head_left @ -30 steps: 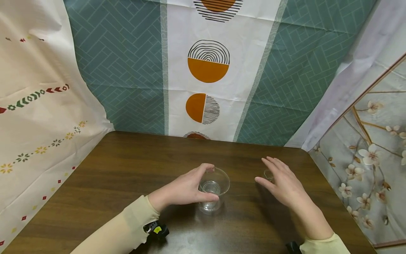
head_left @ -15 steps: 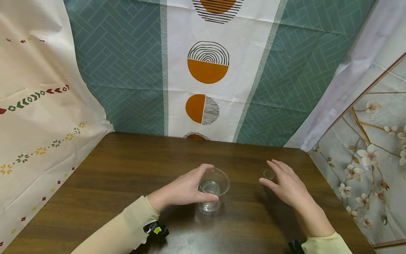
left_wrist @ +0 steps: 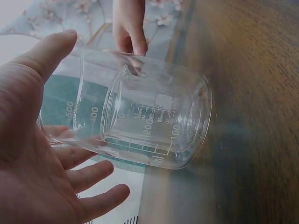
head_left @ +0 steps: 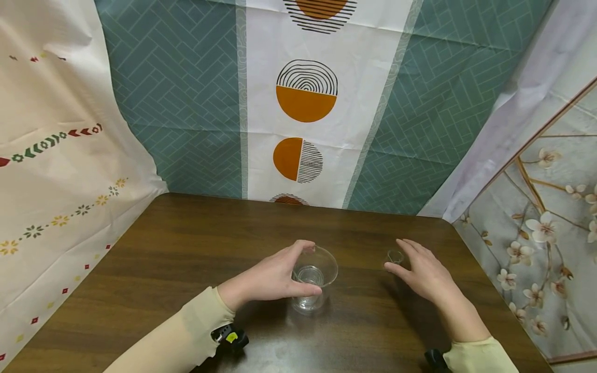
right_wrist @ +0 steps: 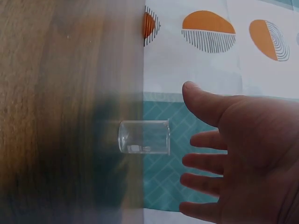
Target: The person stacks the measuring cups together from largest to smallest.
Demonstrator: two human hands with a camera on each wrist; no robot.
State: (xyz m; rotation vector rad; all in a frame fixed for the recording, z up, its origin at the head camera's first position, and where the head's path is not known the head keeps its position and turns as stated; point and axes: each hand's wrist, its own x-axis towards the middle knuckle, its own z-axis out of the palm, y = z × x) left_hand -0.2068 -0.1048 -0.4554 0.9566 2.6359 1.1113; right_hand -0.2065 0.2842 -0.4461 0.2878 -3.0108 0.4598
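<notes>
A large clear glass beaker (head_left: 329, 265) stands upright on the table, with marks up to 500 in the left wrist view. A smaller beaker (left_wrist: 135, 93) with its own printed scale is nested inside it. My left hand (head_left: 275, 274) holds the large beaker near its rim, thumb on the near side and fingers on the far side. To the right stands a tiny clear beaker (right_wrist: 145, 136). Beside it, my right hand (head_left: 424, 272) is spread with thumb and fingers apart, not touching it. Part of the tiny beaker is hidden behind this hand in the head view.
The dark wooden table (head_left: 210, 233) ends at a patterned green and white cloth (head_left: 196, 103) at the back. A cream cloth (head_left: 70, 207) hangs on the left and a floral cloth (head_left: 536, 248) on the right.
My right hand has moved right and slightly nearer to me, so more of the tiny beaker shows. The left hand and the large beaker have stayed in place.
</notes>
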